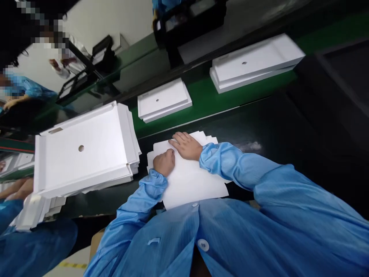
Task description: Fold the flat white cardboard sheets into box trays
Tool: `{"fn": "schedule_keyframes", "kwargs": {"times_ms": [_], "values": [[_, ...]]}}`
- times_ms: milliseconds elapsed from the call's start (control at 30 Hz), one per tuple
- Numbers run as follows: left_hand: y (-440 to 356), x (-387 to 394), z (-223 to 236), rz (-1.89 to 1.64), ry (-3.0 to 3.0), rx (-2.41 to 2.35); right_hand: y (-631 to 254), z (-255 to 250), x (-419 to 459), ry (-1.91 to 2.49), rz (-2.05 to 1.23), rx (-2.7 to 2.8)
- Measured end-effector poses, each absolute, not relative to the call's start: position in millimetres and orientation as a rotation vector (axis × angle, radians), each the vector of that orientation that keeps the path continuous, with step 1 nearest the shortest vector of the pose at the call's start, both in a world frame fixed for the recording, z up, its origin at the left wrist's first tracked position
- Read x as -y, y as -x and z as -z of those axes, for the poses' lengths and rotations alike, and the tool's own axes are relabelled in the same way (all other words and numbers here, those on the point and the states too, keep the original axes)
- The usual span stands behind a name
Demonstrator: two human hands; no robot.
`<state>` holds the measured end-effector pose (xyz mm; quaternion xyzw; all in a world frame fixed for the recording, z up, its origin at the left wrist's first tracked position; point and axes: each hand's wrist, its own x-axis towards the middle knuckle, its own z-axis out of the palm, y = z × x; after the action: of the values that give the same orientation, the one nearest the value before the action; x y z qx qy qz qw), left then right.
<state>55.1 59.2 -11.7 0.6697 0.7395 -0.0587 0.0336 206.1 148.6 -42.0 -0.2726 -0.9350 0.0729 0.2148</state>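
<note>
A white cardboard sheet (196,181) with stepped edges lies in front of me on the dark bench, its near edge close to my jacket. My right hand (186,145) rests flat on its far part, fingers stretched out and holding nothing. Beside it, on the left part of the sheet, my left hand (165,162) is closed with the fingers curled under. Whatever those fingers may hold is hidden. The two hands are close together.
To the left stands a stack of white folded trays (98,154), the top one with a round hole. White boxes (164,100) and larger white boxes (256,61) sit on the green belt (207,102) beyond. A co-worker's hand (24,188) is at far left.
</note>
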Motion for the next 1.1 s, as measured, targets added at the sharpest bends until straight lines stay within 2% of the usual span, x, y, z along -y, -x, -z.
{"fn": "schedule_keyframes", "kwargs": {"times_ms": [233, 567, 700, 967, 1100], "values": [[-56, -64, 29, -0.232, -2.199, -2.261, -196, 50, -142, 0.575, -0.175, 2.627], [-59, -69, 28, -0.192, -2.123, -2.215, -199, 47, -146, 0.797, -0.366, 2.608], [-59, -69, 29, -0.257, -2.095, -2.268, -211, 50, -149, 0.809, -0.288, 2.593], [-59, -70, 34, -0.379, -2.09, -2.281, -255, 55, -144, 1.129, -0.145, 2.496], [-59, -72, 34, -0.436, -2.111, -2.262, -261, 51, -138, 1.01, -0.094, 2.563]]}}
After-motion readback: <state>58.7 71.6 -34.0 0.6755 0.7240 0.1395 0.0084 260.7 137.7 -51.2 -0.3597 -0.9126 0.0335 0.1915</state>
